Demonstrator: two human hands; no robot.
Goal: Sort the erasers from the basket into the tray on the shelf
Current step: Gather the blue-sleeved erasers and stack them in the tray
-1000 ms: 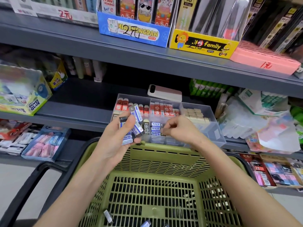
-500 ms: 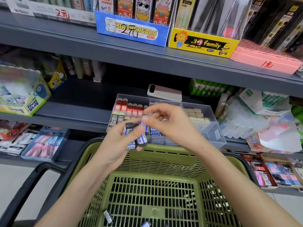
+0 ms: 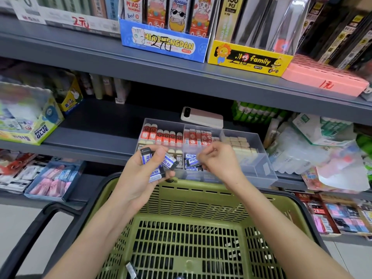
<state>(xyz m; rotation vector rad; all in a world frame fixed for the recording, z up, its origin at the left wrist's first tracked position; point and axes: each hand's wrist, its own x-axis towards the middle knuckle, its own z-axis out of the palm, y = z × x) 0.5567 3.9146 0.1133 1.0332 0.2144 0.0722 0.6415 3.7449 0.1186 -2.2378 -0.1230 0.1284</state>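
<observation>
Currently held: three erasers (image 3: pixel 159 168), blue-and-white sleeves with black ends, gripped in the left hand (image 3: pixel 138 182) above the far rim of the basket (image 3: pixel 201 191) and just in front of the tray (image 3: pixel 268 174).
- Upper one: long axis near vertical, black end up, under the thumb.
- Middle one: tilted, running from upper left to lower right, black end low and right.
- Lower one: lying slantwise across the fingers, black end to the right.

Right hand (image 3: pixel 220 163): fingers curled, tips down over the tray's front middle compartment, at the blue erasers (image 3: pixel 191 161) there. The tips are blurred, so I cannot tell whether they pinch one.

Tray: clear plastic, divided, on the middle shelf (image 3: pixel 96 140).
- Back left and back middle: red erasers (image 3: pixel 167 136), upright in rows.
- Front middle: blue erasers lying flat, long axis left to right.
- Right: beige erasers (image 3: pixel 238 142) in rows.

Basket: green, slatted, with a black handle (image 3: pixel 30 238). One loose eraser (image 3: pixel 130 269) lies on its floor near the lower edge of the view.

Surroundings: grey shop shelving.
- Behind the tray: a phone (image 3: pixel 202 117), lying flat.
- Left: a glue box (image 3: pixel 30 125).
- Upper shelf: blue box (image 3: pixel 165 44), yellow box (image 3: pixel 249 60) and pink box (image 3: pixel 322 80).
- Floor (image 3: pixel 18 218): pale, at lower left.
</observation>
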